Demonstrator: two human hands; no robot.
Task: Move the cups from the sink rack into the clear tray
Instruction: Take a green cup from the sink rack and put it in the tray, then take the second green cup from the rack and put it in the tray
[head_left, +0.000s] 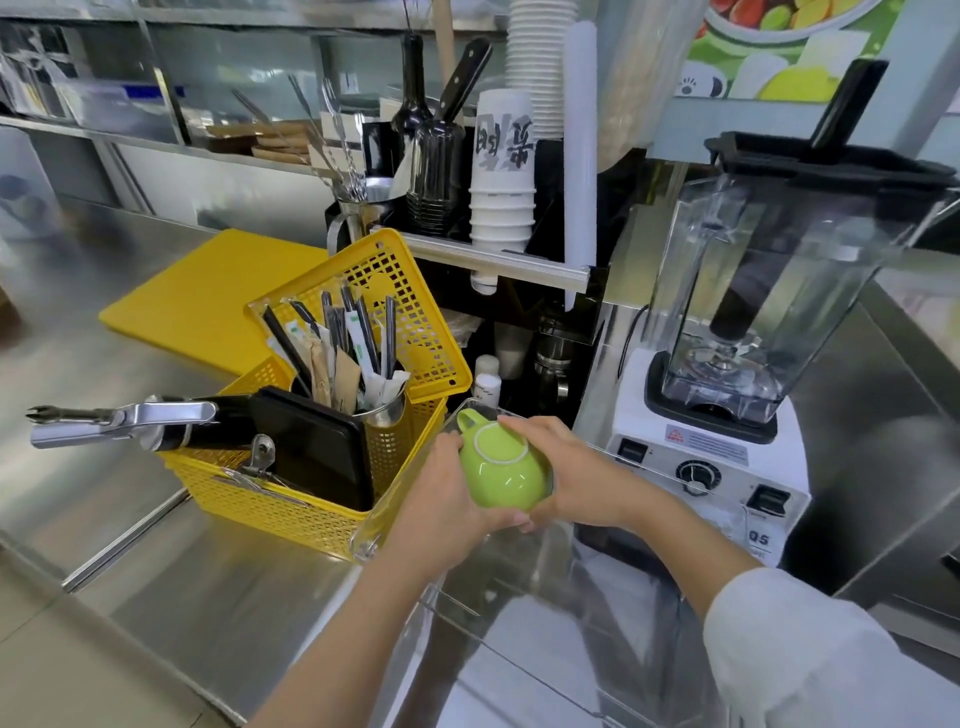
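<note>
A green cup (501, 470) is being held upside down between both hands over the far end of the clear tray (395, 512), its pale foot ring facing up and its handle pointing away toward the back of the stainless worktop (156, 561). The left hand (447, 499) is being pressed against the cup's left side and the right hand (558, 470) against its right, with the fingers (519, 517) of both curled narrowly around the bowl and meeting beneath its near edge. Whether the cup is touching the tray floor cannot be told.

The tray is being shown standing just beside a yellow basket (311, 499) to its left, in which a metal holder of wrapped straws (363, 364), a black lidded box (317, 447) and a chrome-handled tool (124, 421) are being kept. A white blender (727, 364) with a clear jug is being shown just to the tray's right. Behind, a yellow cutting board (197, 296) is lying flat, and stacked paper cups (503, 176) are hanging in a dispenser.
</note>
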